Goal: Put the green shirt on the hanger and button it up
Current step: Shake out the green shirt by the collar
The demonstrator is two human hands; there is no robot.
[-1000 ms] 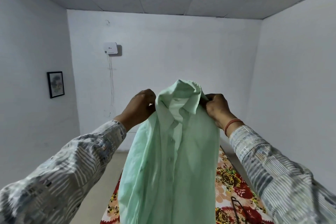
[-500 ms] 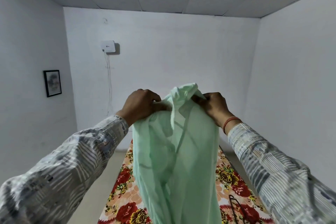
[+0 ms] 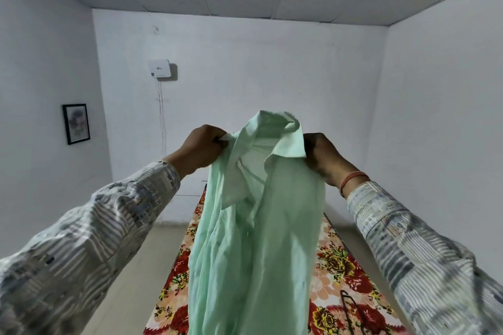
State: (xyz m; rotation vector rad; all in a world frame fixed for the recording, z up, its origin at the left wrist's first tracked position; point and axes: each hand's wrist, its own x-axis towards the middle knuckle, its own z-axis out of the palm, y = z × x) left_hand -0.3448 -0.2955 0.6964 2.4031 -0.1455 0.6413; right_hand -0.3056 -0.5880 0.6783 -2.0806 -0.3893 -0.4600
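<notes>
Head view: both arms are raised in front of the person, holding the shirt (image 3: 258, 239) up in the air above the bed (image 3: 337, 275). Left hand (image 3: 202, 151) is closed, its fingers (image 3: 217, 141) pinching the fabric at the shirt's left shoulder, just beside the collar (image 3: 280, 133). Right hand (image 3: 322, 155) is likewise closed on the fabric at the opposite shoulder, touching the collar's right point; its fingertips are hidden behind the cloth. Shirt is pale green, hangs freely from the two grips, and its lower part runs out of view at the bottom edge. Collar stands upright and partly folded; the front is open below it, one flap turned outward, the inner side showing. Buttons cannot be made out clearly. Bed carries a red and yellow floral cover. Hanger (image 3: 349, 310), dark and thin, lies on that cover at lower right, apart from the shirt and only partly in view. Both arms wear grey-and-white striped sleeves; an orange band (image 3: 352, 179) sits on the right wrist. White box (image 3: 159, 68) with hanging cables is fixed on the far wall; framed picture (image 3: 76, 123) hangs on the left wall.
</notes>
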